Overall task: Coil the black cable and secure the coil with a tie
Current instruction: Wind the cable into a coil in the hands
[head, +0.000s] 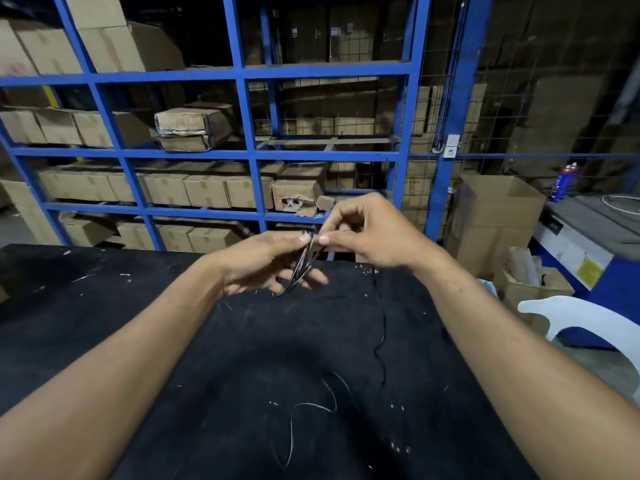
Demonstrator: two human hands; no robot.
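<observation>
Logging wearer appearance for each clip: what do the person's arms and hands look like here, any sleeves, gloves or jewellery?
Both forearms are bare right down to the bottom edge of the picture, so no sleeve shows. The left hand and the right hand wear no gloves. No watch, bracelet or ring is visible on either wrist or on the fingers that show. The thumbnails look short and unpainted.

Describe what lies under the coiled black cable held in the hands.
Under the coil, the black table shows, with a loose cable tail trailing toward the person. The left hand covers part of the coil.
</observation>
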